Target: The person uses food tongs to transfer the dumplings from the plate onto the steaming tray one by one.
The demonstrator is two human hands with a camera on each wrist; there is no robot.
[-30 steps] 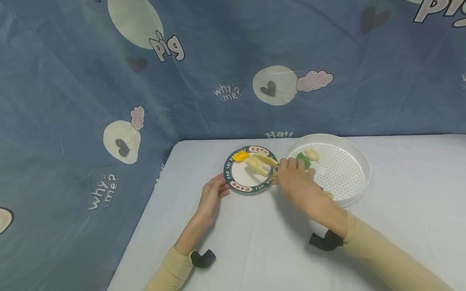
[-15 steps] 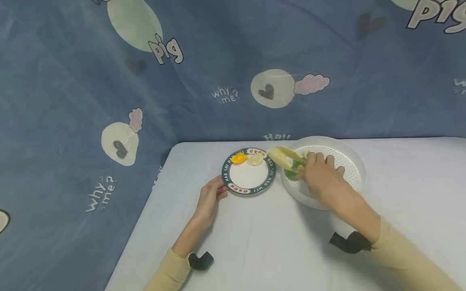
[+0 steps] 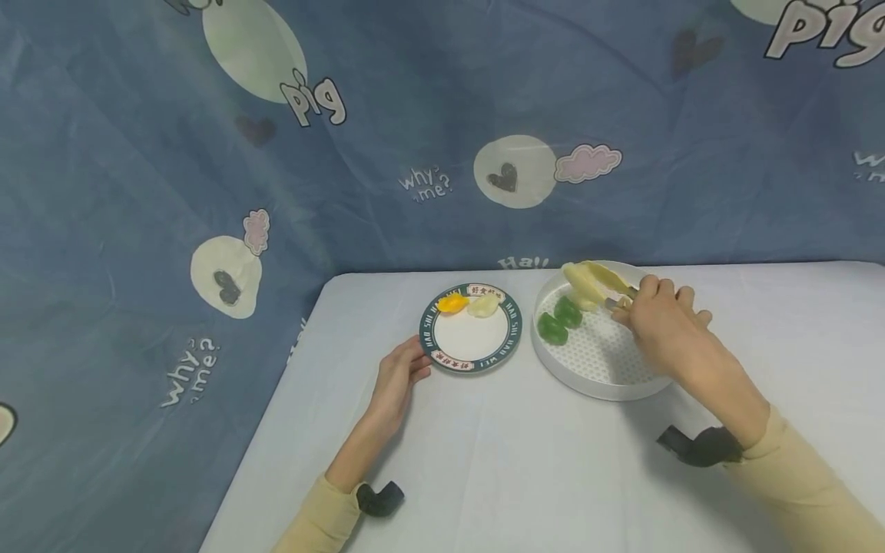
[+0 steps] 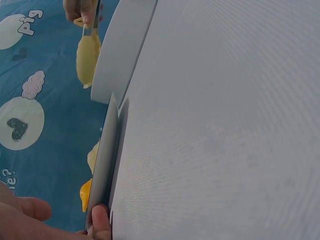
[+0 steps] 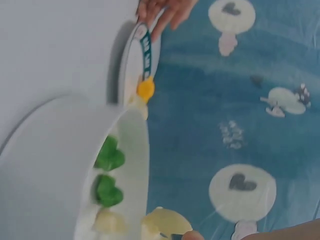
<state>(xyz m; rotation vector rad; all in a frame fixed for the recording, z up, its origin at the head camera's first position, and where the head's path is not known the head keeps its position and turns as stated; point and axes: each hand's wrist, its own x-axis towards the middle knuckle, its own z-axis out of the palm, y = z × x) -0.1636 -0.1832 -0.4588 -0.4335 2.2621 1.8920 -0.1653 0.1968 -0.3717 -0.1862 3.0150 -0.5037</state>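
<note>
My right hand [image 3: 667,326] grips tongs [image 3: 584,283] with pale yellow tips, held over the back of a round white basket [image 3: 594,388] with a perforated floor. Beneath the tips lies a pale yellow dumpling [image 5: 110,222], beside two green dumplings [image 3: 568,313], [image 3: 552,329]. In the right wrist view a gap shows between that pale dumpling and the tongs. My left hand [image 3: 397,376] holds the left rim of a green-rimmed plate [image 3: 472,365], fingers above and below its edge. On the plate sit an orange-yellow dumpling [image 3: 452,303] and a pale one [image 3: 484,306] near the back.
A white cloth covers the table [image 3: 484,461]. Right behind its far edge hangs a blue printed curtain [image 3: 387,153]. The basket's raised wall stands close to the plate's right side.
My right hand has moved the tongs from over the plate to the right, above the basket. A pale dumpling is left lying on the plate. The left hand stays at the plate's rim.
</note>
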